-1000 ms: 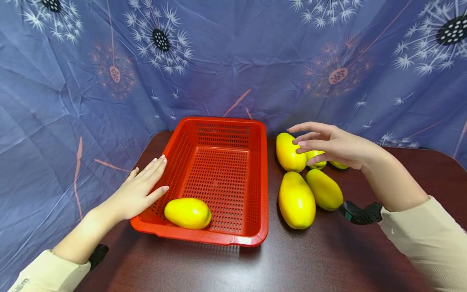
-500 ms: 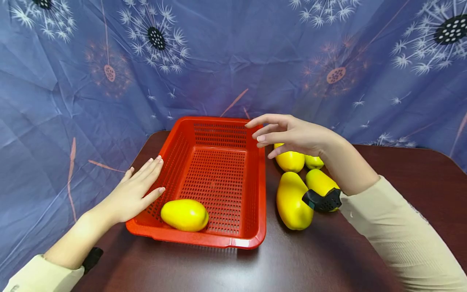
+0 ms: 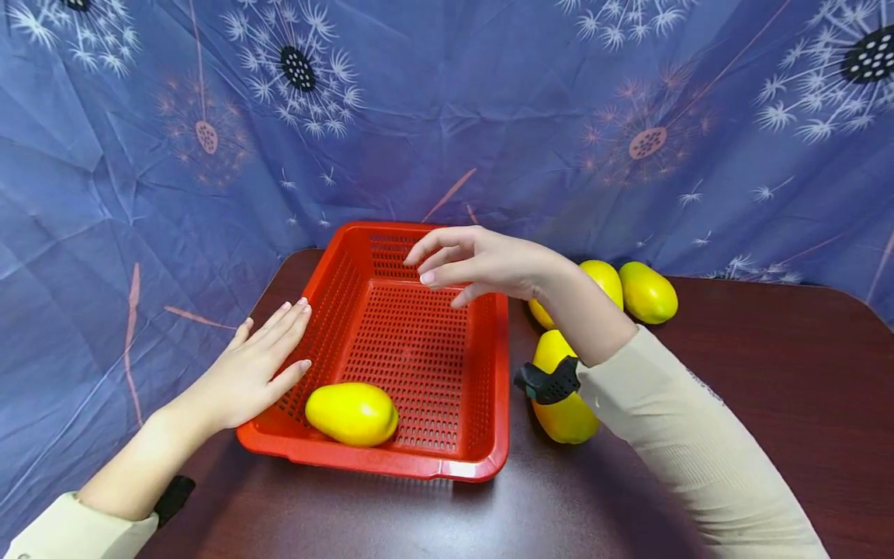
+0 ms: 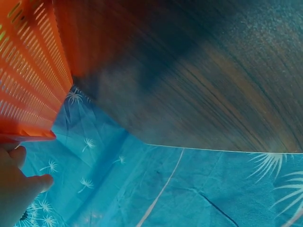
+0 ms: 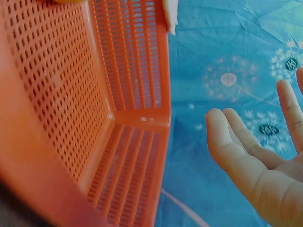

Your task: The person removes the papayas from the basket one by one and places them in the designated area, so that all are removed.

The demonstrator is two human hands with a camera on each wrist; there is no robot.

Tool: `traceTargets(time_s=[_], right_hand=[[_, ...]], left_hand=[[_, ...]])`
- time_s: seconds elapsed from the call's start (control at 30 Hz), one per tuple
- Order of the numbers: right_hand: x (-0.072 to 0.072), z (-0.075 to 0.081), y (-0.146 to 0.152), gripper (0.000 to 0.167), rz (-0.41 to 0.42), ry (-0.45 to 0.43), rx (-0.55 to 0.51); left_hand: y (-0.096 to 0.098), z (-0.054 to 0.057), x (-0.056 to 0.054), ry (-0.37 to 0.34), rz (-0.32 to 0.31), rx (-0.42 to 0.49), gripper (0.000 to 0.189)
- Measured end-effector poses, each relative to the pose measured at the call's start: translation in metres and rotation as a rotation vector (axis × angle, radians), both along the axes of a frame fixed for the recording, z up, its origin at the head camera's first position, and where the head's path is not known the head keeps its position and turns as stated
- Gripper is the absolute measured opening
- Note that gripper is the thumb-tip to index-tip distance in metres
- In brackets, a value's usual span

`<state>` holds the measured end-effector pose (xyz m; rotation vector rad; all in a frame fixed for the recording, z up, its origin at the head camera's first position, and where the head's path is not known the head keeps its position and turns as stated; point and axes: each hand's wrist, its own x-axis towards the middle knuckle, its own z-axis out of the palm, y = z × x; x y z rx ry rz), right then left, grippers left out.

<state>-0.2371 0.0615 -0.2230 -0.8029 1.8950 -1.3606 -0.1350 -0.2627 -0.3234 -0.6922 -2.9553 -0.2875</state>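
Observation:
A red perforated plastic basket [image 3: 499, 365] stands on the table, and one yellow mango [image 3: 351, 414] lies in its near left corner. My left hand [image 3: 254, 373] rests along the basket's left rim with its fingers straight. Over the basket's far right part hovers my right hand [image 3: 482, 264], its fingers loosely bent and holding nothing. The right wrist view shows that hand [image 5: 255, 165] beside the basket wall [image 5: 135, 61], the fingers spread apart. In the left wrist view only a few fingers [image 4: 19, 179] show, at the rim.
Right of the basket lie several more yellow mangoes, among them a near one [image 3: 566, 419] and a far one [image 3: 648, 293]. My right forearm and sleeve partly hide this group. Behind the dark brown table [image 3: 754, 373] hangs a blue dandelion-print cloth [image 3: 531, 116].
My right hand has moved left, from above the mangoes to over the basket, with nothing in it. The left hand has stayed on the rim.

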Motion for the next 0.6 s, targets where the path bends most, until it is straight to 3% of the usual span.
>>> traceTargets(time_s=[0.2, 0.6], right_hand=[[0.001, -0.010, -0.027, 0.029, 0.062, 0.001, 0.008], [0.007, -0.030, -0.059, 0.034, 0.199, -0.054, 0.040]], left_hand=[[-0.001, -0.001, 0.001, 0.041, -0.032, 0.014, 0.063], [-0.001, 0.000, 0.001, -0.034, -0.004, 0.046, 0.063]])
